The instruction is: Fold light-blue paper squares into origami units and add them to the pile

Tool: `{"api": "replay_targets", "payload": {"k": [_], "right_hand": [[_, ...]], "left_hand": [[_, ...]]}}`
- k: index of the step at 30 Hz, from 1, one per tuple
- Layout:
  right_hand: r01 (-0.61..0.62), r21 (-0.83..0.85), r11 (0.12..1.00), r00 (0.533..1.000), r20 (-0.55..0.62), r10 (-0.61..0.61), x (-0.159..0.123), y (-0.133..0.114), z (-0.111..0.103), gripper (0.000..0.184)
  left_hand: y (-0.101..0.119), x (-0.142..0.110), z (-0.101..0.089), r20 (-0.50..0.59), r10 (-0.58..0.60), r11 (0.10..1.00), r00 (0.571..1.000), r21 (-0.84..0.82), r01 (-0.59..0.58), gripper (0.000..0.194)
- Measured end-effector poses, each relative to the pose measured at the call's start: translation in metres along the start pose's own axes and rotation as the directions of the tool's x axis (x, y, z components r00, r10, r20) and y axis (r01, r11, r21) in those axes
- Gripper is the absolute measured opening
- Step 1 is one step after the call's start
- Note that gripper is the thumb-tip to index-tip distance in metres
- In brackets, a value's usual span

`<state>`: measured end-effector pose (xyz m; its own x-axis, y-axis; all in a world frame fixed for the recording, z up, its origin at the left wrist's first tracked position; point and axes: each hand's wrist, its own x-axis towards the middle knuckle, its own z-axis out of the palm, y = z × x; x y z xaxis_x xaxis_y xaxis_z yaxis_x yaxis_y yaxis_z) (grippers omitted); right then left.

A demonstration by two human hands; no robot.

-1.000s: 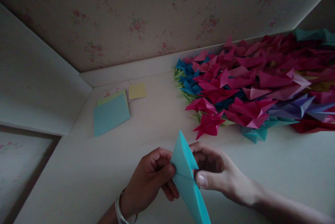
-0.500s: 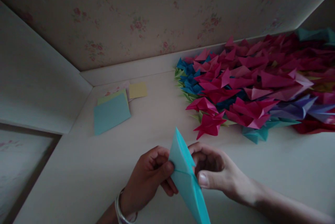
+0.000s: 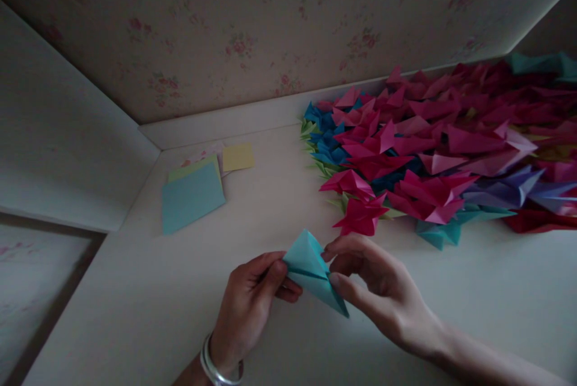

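Observation:
A light-blue folded origami paper [image 3: 311,275] is held up between my two hands over the white table. It has a pointed top, a crease across its middle and a tip slanting to the lower right. My left hand [image 3: 252,296], with a silver bangle at the wrist, pinches its left corner between thumb and fingers. At its right edge my right hand [image 3: 378,284] grips it with the thumb in front and bent fingers behind. The back of the paper is hidden from me.
A large heap of folded paper pieces [image 3: 433,145], mostly pink with blue, green and purple ones, covers the right back of the table [image 3: 126,296]. Blue square sheets [image 3: 192,199] and a yellow sheet [image 3: 238,157] lie at the back left. A floral wall [image 3: 252,25] stands behind.
The blue paper has gone from a long, open diamond to a shorter, more compact shape, its lower point now higher. My right hand has shifted slightly up along its edge.

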<state>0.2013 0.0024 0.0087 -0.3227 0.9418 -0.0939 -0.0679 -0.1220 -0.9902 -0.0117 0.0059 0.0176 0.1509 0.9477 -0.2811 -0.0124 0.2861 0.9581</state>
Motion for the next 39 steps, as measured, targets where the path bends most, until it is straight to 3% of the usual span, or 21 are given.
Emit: {"api": "replay_targets", "payload": {"k": [7, 12, 15, 20, 25, 28, 31, 35, 39], "right_hand": [[-0.099, 0.152, 0.983, 0.991, 0.104, 0.083, 0.003, -0.002, -0.002, 0.027], [0.010, -0.017, 1.000, 1.000, 0.027, -0.010, 0.001, -0.004, 0.003, 0.017], [0.086, -0.188, 0.978, 0.996, -0.002, -0.088, 0.000, -0.002, 0.005, 0.027], [0.229, -0.424, 0.876, 0.966, -0.011, -0.257, 0.000, 0.005, 0.005, 0.049], [0.377, -0.626, 0.682, 0.883, 0.023, -0.468, 0.001, 0.014, 0.004, 0.053], [0.443, -0.711, 0.546, 0.820, 0.075, -0.568, 0.000, 0.016, 0.002, 0.059], [0.474, -0.749, 0.464, 0.783, 0.117, -0.611, -0.001, 0.015, 0.000, 0.060], [0.498, -0.717, 0.488, 0.791, 0.145, -0.594, -0.001, 0.011, 0.000, 0.057], [0.495, -0.600, 0.628, 0.843, 0.157, -0.514, 0.002, 0.002, -0.001, 0.049]], "left_hand": [[0.001, 0.000, 0.001, 0.060, -0.014, 1.000, 0.998, 0.004, 0.014, 0.038], [0.000, 0.000, 0.003, -0.030, -0.037, 0.992, 0.999, -0.118, 0.033, 0.029], [-0.001, 0.000, 0.004, -0.004, -0.044, 0.996, 0.999, -0.073, 0.043, 0.027], [-0.005, 0.000, 0.010, 0.060, -0.081, 0.995, 0.995, 0.068, 0.077, 0.022], [-0.007, -0.002, 0.011, 0.108, -0.242, 0.962, 0.964, -0.105, 0.253, 0.025], [-0.008, 0.000, 0.012, 0.170, -0.255, 0.938, 0.952, -0.194, 0.286, 0.028], [-0.010, 0.002, 0.013, 0.158, -0.264, 0.919, 0.952, -0.260, 0.298, 0.029], [-0.008, 0.003, 0.013, 0.169, -0.266, 0.910, 0.949, -0.282, 0.305, 0.026], [-0.005, 0.005, 0.007, 0.097, -0.253, 0.916, 0.963, -0.295, 0.271, 0.022]]}}
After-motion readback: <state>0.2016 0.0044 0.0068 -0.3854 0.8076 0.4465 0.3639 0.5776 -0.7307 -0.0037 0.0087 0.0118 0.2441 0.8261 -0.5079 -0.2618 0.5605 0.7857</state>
